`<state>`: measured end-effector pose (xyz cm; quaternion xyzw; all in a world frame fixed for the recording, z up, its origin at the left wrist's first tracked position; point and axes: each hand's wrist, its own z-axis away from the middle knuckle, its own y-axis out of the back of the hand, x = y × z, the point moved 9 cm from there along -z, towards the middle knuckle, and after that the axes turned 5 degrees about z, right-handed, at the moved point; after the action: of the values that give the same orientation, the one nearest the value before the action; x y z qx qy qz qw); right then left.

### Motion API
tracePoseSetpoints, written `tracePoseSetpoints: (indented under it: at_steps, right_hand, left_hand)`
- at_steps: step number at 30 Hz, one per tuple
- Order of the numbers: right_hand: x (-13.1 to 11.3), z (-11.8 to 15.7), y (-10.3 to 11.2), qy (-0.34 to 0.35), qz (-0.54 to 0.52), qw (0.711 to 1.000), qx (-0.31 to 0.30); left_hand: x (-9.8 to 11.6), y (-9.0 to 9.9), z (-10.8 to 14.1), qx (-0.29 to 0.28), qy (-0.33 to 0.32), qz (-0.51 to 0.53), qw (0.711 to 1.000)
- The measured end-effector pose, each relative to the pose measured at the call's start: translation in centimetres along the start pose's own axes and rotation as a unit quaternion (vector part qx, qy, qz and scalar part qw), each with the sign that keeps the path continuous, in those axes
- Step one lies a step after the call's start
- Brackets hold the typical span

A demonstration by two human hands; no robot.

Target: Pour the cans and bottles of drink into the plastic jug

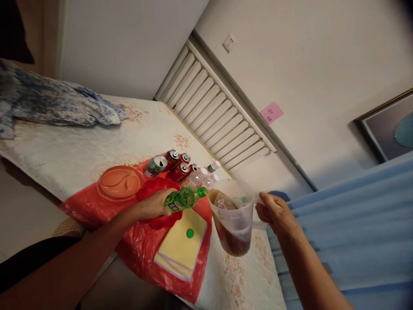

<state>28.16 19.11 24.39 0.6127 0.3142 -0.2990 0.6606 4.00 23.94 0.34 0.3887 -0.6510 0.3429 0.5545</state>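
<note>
My left hand (155, 204) is wrapped round a green plastic drink bottle (180, 199), tipped sideways with its uncapped neck at the rim of a clear plastic pitcher (234, 219). Brown liquid with froth fills the lower part of the pitcher. The fingers of my right hand (275, 212) are closed on the pitcher's handle, holding it up over the table's near right part. Below the bottle, a green bottle cap (190, 233) lies on a folded yellow cloth (180, 247). Part of a red scalloped dish (151, 187) shows behind my left hand.
Red plastic sheeting (135, 241) covers part of the flowered tablecloth (129, 144). An orange divided plate (119, 183), a teal can (155, 166), several red cans (179, 172) and clear bottles (195, 177) stand beyond. A radiator (219, 112) runs along the wall; a blue curtain (348, 232) hangs right.
</note>
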Motion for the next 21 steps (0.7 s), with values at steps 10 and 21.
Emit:
tracePoseSetpoints:
  at_steps: [10,21]
  right_hand:
    - [-0.34,0.01,-0.21,0.004,0.017,1.000,-0.012]
    - [-0.84,0.11,-0.22,0.010,0.035,0.999,0.008]
  left_hand:
    - [0.03,0.12,0.05,0.004,0.002,-0.002,1.000]
    - [-0.09,0.09,0.12,0.004,0.009,-0.005,1.000]
